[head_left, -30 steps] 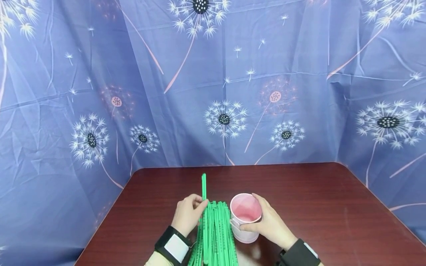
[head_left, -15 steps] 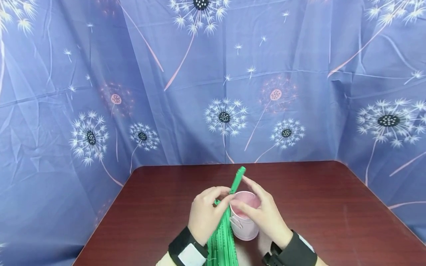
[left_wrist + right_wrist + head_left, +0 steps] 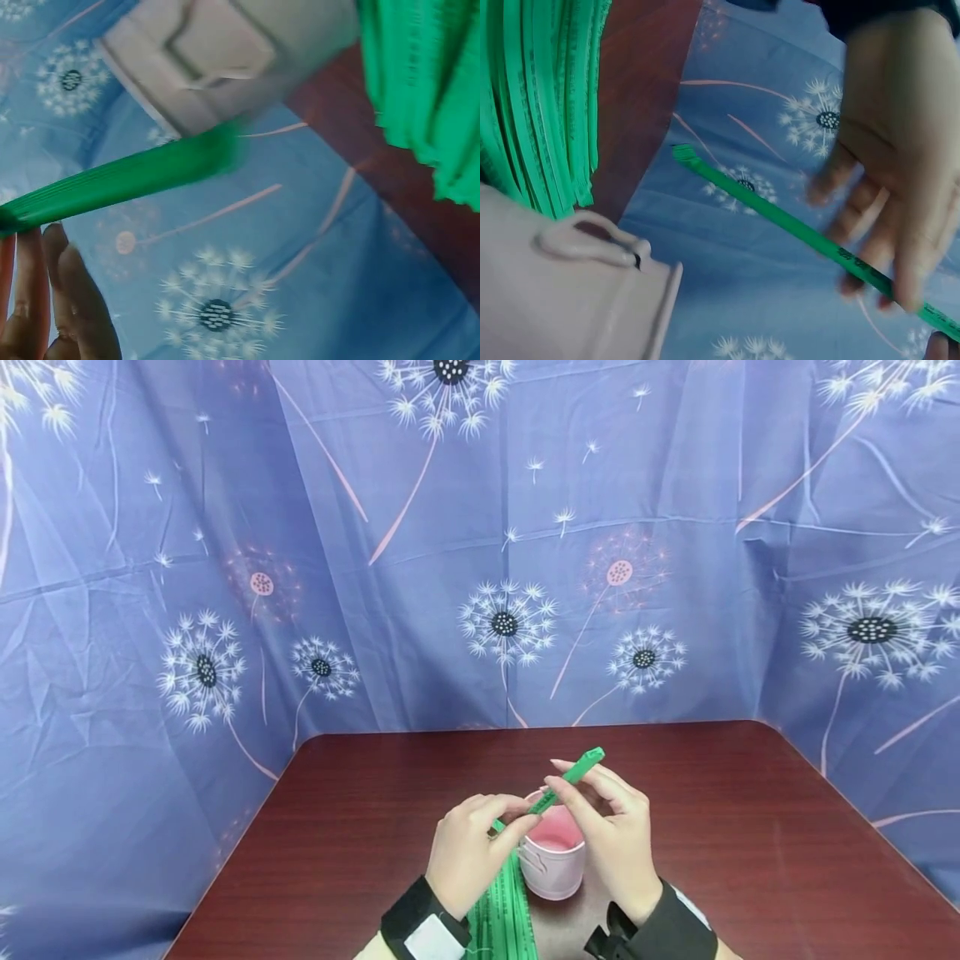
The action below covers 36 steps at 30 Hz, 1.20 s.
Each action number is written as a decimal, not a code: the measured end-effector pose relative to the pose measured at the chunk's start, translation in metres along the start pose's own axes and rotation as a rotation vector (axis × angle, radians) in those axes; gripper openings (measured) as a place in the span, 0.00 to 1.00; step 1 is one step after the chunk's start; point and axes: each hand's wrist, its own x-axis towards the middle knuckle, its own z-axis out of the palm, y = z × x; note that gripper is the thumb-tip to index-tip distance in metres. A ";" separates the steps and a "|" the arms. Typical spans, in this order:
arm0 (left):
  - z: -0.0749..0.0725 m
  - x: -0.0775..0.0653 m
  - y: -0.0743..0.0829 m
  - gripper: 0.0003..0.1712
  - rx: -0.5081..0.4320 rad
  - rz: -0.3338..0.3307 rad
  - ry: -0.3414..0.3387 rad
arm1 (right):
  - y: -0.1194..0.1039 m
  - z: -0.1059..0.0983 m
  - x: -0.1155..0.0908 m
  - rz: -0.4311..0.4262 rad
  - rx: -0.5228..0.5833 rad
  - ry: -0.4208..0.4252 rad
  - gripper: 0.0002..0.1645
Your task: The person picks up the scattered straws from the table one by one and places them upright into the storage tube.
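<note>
A slim green wrapped stick (image 3: 583, 767) with black print is held slanted above the bucket, its upper end pointing right. My left hand (image 3: 468, 852) pinches it lower down, and its lower end sticks out past those fingers (image 3: 780, 217) in the right wrist view. Higher on the stick, my right hand (image 3: 622, 839) has it between thumb and fingers. Underneath stands a pale pink bucket (image 3: 553, 870) with a small side handle. A thick bundle of similar green sticks (image 3: 501, 914) lies left of the bucket, partly hidden by my left hand.
The dark red-brown table (image 3: 375, 802) carries the bucket and bundle close to its near side. A blue curtain (image 3: 420, 635) with dandelion print hangs behind the table and along both sides.
My right hand has left the bucket and now pinches the green stick. My left hand has brought that stick rightward from above the bundle to over the bucket, tilting it from upright to slanted.
</note>
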 end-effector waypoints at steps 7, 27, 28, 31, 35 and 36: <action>-0.001 -0.012 -0.031 0.09 0.021 -0.190 -0.226 | -0.003 -0.014 0.012 -0.026 0.025 0.198 0.11; 0.004 -0.051 -0.097 0.25 0.076 -0.540 -0.591 | 0.052 -0.044 0.004 0.152 -0.080 0.340 0.09; 0.003 -0.052 -0.098 0.24 0.047 -0.563 -0.596 | 0.054 -0.044 0.003 0.171 -0.109 0.337 0.09; 0.003 -0.053 -0.098 0.22 -0.042 -0.635 -0.587 | 0.059 -0.043 0.000 0.227 -0.173 0.333 0.08; 0.003 -0.054 -0.095 0.19 -0.066 -0.642 -0.552 | 0.064 -0.042 -0.004 0.297 -0.211 0.335 0.10; 0.003 -0.054 -0.094 0.18 -0.066 -0.638 -0.545 | 0.065 -0.042 -0.005 0.306 -0.213 0.332 0.10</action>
